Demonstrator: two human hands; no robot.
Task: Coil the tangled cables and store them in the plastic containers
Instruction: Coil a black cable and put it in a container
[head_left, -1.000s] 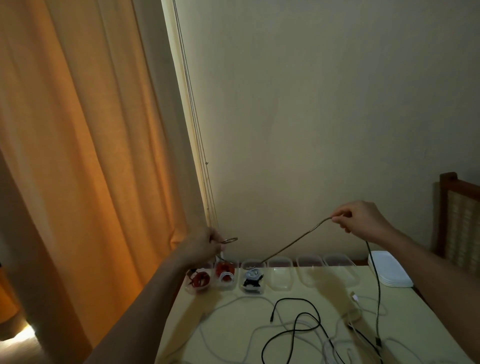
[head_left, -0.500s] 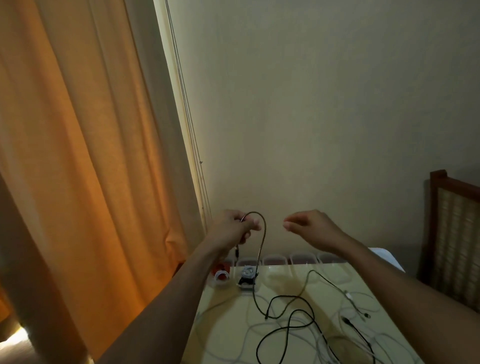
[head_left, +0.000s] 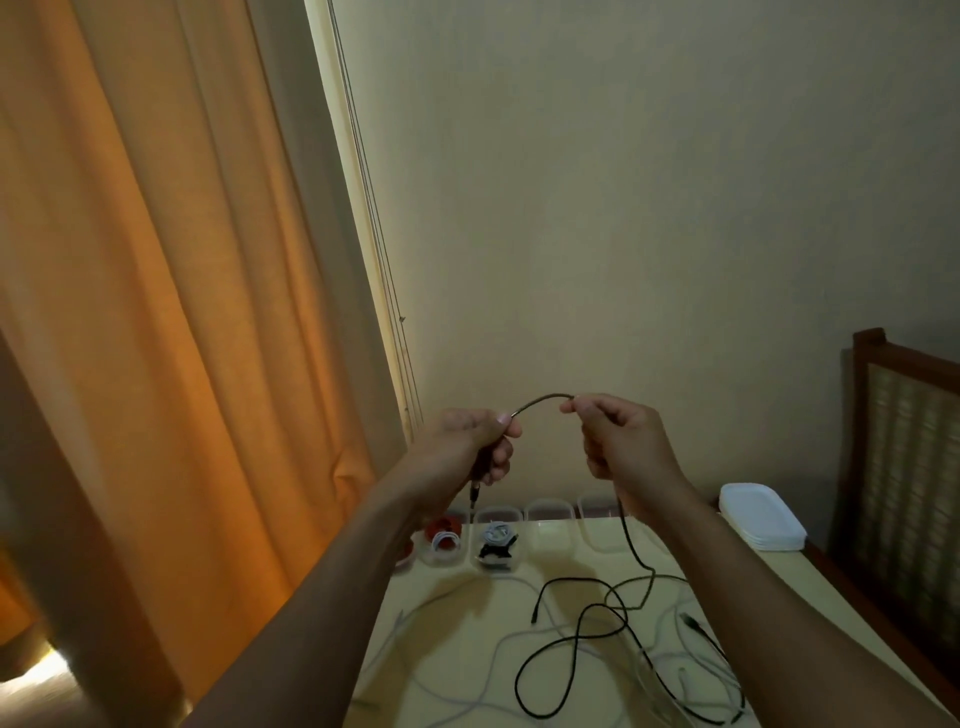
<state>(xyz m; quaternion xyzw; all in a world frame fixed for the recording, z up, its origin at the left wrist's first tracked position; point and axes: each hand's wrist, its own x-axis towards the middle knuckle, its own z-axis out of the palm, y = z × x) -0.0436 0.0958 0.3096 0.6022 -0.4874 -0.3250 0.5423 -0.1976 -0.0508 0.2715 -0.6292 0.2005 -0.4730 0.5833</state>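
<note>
I hold a thin dark cable (head_left: 540, 401) up in front of the wall, above the far edge of the desk (head_left: 467, 649). The stretch between my hands runs side to side, from 9 to 3 o'clock, bowed upward in a shallow arch. My left hand (head_left: 470, 441) is curled round one end. Its plug (head_left: 474, 493) hangs out under the fist, pointing down at 6 o'clock.

My right hand (head_left: 618, 441) pinches the cable between thumb and fingertips at the arch's 3 o'clock end. From there the rest drops toward 6 o'clock onto the desk and loops among a black cable (head_left: 571, 579) and pale cables (head_left: 670, 661).

The held cable looks slim and brownish-grey, with a dull sheen. Clear plastic containers (head_left: 550, 506) line the desk's 12 o'clock edge; those toward 9 o'clock hold coiled cables. White lids (head_left: 761, 519) are stacked at the desk's 2 o'clock.
</note>
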